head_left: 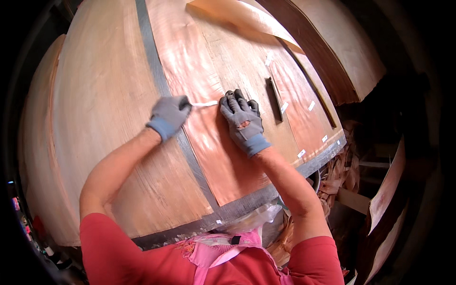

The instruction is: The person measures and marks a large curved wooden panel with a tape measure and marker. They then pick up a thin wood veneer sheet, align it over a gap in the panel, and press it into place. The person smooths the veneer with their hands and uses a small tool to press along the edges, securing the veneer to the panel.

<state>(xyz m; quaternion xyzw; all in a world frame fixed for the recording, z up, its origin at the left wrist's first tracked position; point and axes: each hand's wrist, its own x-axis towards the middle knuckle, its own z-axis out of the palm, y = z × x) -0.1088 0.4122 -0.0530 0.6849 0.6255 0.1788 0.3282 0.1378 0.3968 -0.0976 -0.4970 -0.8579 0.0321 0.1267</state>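
Note:
My left hand (172, 114), in a grey glove with a blue cuff, is closed on one end of a narrow white strip of tape (204, 103). The strip runs across a pinkish wood veneer sheet (199, 66) to the thumb side of my right hand (241, 116). That hand wears a matching glove with a hole on its back. Its fingers lie spread on the veneer; whether the strip passes under them is hidden. Right of it rests a narrow dark bar (276, 99).
Small white tape pieces (301, 153) dot the right-hand veneer. A curled veneer sheet (242, 16) lies at the far side. Large pale sheets (104, 95) cover the left, beside a grey strip (154, 57). Veneer stacks (342, 42) and scraps (332, 180) lie to the right.

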